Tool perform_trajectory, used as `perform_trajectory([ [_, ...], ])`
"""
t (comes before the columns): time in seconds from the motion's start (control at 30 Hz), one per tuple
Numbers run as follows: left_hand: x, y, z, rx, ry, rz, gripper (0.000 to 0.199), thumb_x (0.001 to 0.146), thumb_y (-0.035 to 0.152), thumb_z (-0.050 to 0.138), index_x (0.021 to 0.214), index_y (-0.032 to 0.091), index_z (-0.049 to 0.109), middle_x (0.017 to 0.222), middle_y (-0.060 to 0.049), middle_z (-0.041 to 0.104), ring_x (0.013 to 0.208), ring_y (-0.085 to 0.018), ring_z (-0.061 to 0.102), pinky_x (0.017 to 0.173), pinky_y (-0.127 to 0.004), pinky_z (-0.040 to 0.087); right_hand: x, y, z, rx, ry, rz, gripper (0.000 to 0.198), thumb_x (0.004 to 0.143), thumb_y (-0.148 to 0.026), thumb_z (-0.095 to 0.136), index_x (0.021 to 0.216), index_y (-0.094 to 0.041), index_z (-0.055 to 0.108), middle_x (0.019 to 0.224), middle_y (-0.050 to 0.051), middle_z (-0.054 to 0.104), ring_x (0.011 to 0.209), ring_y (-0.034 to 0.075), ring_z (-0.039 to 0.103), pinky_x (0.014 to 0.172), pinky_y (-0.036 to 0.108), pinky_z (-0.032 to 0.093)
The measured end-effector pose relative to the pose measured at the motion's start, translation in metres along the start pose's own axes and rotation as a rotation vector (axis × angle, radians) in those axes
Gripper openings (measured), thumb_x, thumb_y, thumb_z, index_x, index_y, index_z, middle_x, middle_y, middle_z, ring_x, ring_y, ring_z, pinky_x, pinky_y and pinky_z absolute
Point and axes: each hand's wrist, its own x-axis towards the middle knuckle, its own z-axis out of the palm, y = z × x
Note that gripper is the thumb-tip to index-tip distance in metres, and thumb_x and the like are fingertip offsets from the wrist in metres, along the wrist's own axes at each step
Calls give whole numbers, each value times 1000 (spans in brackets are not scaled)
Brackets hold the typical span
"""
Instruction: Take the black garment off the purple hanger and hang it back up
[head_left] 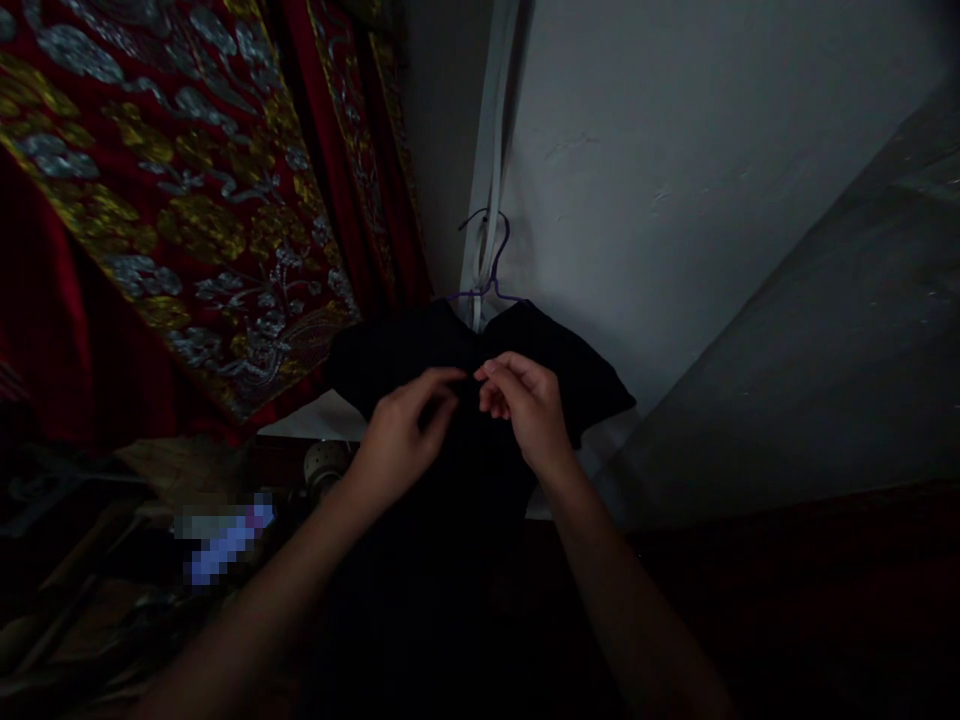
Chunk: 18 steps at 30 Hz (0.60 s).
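A black short-sleeved garment (555, 365) hangs from a thin purple hanger (504, 240) against the wall. My left hand (409, 425) is at the upper front of the garment, its index finger reaching to the middle and its thumb bent beneath, the tips close together on the cloth. Facing it, my right hand (529, 405) pinches at the centre front with thumb and index finger, the other fingers curled. The two sets of fingertips nearly meet. Darkness hides the detail of the cloth between them, and the garment's lower part fades into shadow.
Red cloth with gold and silver embroidery (195, 220) drapes on the left. Pale straps or cables (495, 120) run down the grey wall (675, 180) behind the hanger. A blurred-out blue item (229, 545) lies among dim clutter at lower left, near a pale rounded object (325, 460).
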Motion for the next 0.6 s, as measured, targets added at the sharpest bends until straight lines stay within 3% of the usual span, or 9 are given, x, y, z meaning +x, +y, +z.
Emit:
perform_trajectory([
  [0.07,22,9,-10,45,87,109,32,96,14,55,127,22,63,104,-4,73,93,-17,69,86,-30,52,0,-3,-1,-21,13,-15,25,84,-40,58,69,-20,60,49,-4,53,44,8,44,45,22,32],
  [0.17,42,11,-10,128,52,204,18,97,17,54,107,19,69,98,-5,70,90,-17,67,82,-29,51,2,-7,-1,-47,34,-51,25,86,-37,57,66,-21,58,50,-5,50,46,9,45,48,23,33],
  [0.23,47,9,-6,183,55,214,14,97,18,53,97,17,68,92,-4,68,86,-18,65,79,-29,50,5,-5,-2,-74,13,-79,25,87,-38,58,68,-21,59,51,-4,50,48,10,45,49,24,33],
  [0.37,46,11,0,213,156,216,13,96,20,54,95,17,66,91,-5,68,88,-19,64,83,-31,49,11,13,-2,-176,8,-100,25,87,-39,58,70,-20,59,54,-2,53,52,12,47,52,25,33],
  [0.5,51,12,-19,74,434,132,10,94,25,61,94,17,66,90,-2,67,88,-17,63,85,-28,48,2,54,-1,-264,34,28,21,81,-32,60,65,-20,62,59,0,58,55,13,50,54,26,32],
  [0.6,52,-12,-47,-202,706,-33,13,92,30,66,89,17,66,80,1,63,79,-13,61,78,-24,49,-17,82,-1,-222,-20,161,20,79,-32,59,63,-20,63,54,-2,53,52,12,46,53,26,31],
])
